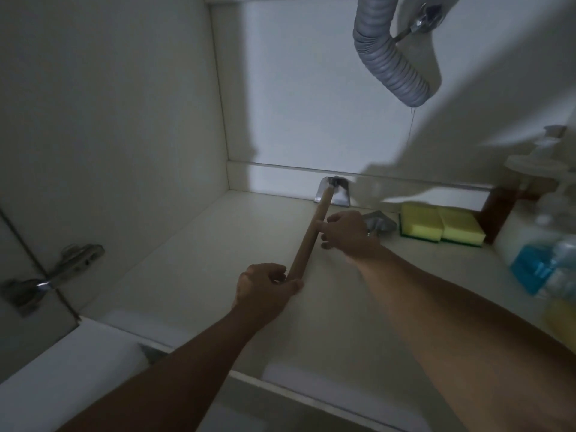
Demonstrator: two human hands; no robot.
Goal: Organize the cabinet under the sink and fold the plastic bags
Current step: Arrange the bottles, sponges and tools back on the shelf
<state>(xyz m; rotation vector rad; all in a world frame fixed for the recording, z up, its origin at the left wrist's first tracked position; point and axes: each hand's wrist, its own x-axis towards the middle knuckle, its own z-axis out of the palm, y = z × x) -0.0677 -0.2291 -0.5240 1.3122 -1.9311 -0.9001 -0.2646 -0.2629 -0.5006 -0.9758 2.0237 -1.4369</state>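
Observation:
I look into the cabinet under the sink. A tool with a long wooden handle (307, 241) and a metal head (333, 191) lies slanted across the cabinet floor (202, 244), its head against the back wall. My left hand (265, 289) grips the near end of the handle. My right hand (346, 233) rests beside the handle's middle, its index finger touching the wood. No plastic bags show.
Two yellow-green sponges (441, 226) sit at the back right, with a small grey object (378, 221) beside them. Bottles stand along the right, one with blue liquid (536, 266). A grey corrugated drain hose (389, 63) hangs above. A door hinge (59, 272) is at left.

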